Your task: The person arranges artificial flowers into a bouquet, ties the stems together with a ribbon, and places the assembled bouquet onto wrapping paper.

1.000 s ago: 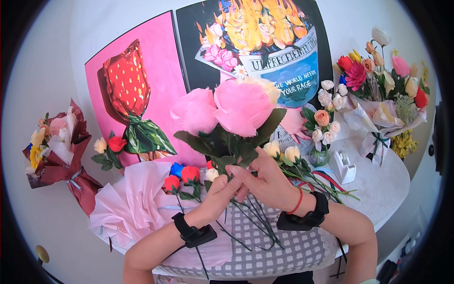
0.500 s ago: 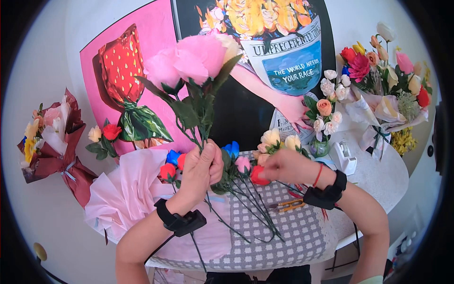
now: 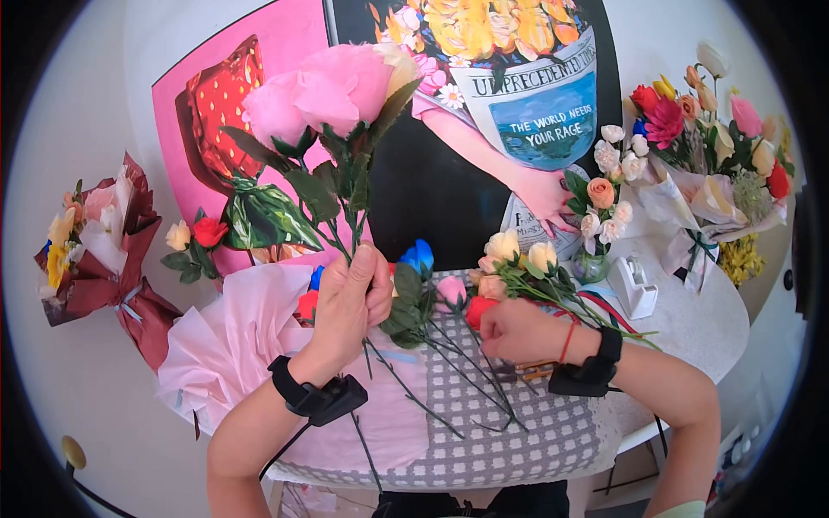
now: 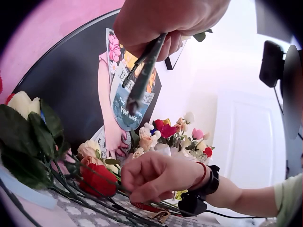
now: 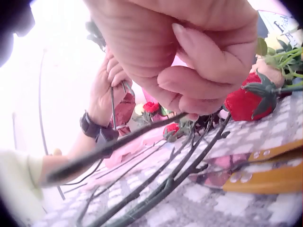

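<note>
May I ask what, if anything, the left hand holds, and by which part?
The left hand grips large pink and cream roses by their green stems, below the leaves.

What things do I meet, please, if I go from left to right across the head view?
Dark red bouquet → crumpled pink paper → left hand → small pink rose → right hand → tape dispenser → yellow flowers.
</note>
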Demonstrator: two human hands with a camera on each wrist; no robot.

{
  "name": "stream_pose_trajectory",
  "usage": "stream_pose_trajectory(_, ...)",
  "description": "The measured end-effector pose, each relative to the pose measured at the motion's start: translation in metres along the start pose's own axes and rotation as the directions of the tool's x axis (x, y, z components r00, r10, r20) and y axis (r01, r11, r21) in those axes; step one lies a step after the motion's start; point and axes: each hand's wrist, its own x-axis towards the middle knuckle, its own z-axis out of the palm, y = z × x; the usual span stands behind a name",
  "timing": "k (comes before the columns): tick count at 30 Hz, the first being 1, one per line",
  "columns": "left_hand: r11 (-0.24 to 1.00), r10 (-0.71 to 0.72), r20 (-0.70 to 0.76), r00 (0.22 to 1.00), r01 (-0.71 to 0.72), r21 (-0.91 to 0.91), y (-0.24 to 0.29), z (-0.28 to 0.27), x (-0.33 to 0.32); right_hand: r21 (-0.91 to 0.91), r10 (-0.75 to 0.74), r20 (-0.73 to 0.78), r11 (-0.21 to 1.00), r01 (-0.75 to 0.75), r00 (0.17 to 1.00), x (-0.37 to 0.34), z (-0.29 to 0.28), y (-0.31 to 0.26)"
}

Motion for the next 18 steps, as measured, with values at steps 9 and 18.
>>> stream_pose_trajectory(9, 0.995, -0.064, -0.002, 0.998, 0.064, -0.073, -0.010, 0.000, 0.005, 0.528, 0.058, -0.165, 0.848, 0.039, 0.985, -0.009, -0.024, -0.003)
stream_pose_trajectory(18, 0.992, -0.118, -0.049, 0.992, 0.116, -0.046, -0.024, 0.010, 0.009, 0.793, 0.018, -0.092, 0.606, 0.062, 0.996, -0.010, -0.018, -0.008)
